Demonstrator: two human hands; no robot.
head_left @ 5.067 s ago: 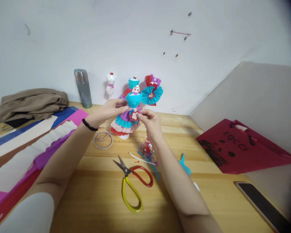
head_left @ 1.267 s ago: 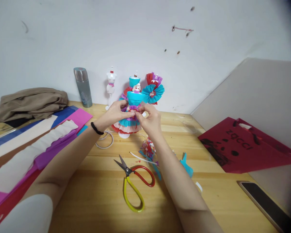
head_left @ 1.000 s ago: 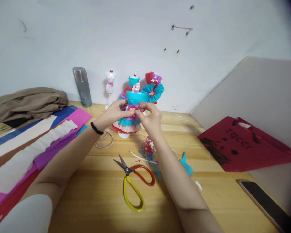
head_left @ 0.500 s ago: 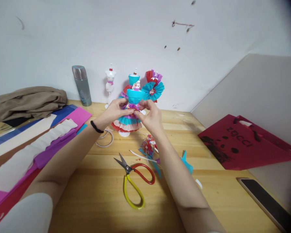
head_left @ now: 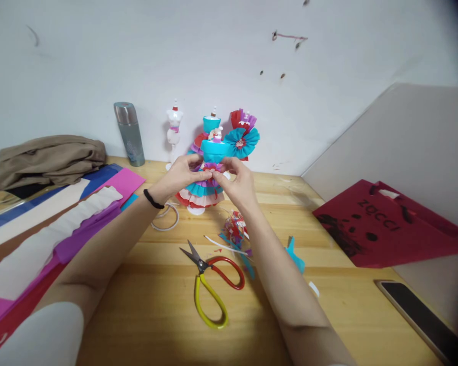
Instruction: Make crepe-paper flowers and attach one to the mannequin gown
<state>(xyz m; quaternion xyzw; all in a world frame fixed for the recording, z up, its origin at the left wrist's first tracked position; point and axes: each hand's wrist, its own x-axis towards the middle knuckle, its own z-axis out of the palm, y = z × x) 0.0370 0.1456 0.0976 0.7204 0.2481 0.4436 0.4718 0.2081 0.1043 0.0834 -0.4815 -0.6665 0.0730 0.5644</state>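
Note:
A small dress-form mannequin wears a turquoise paper bodice (head_left: pixel 216 149) and a ruffled paper skirt (head_left: pixel 199 190) in turquoise, pink and red. At its waist sits a small purple-and-red paper flower (head_left: pixel 212 166). From the left, my left hand (head_left: pixel 183 174) pinches the flower's edge between thumb and fingers, a black band on the wrist. My right hand (head_left: pixel 237 182) closes on it from the other side, and both thumb tips nearly meet. What exactly lies under the fingertips is partly hidden. Open scissors (head_left: pixel 201 265) with red and yellow handles lie on the table below.
Behind stand a white mannequin (head_left: pixel 174 124), other dressed forms with a turquoise paper fan (head_left: pixel 241 142), and a bottle (head_left: pixel 130 137). Coloured paper sheets (head_left: pixel 61 229) and brown cloth (head_left: pixel 49 157) lie left. Paper scraps (head_left: pixel 234 229), a red bag (head_left: pixel 389 223) and a phone (head_left: pixel 416 315) lie right.
Both hands stay at the mannequin's waist with only slight finger movement. A little more of the red and purple flower shows between them.

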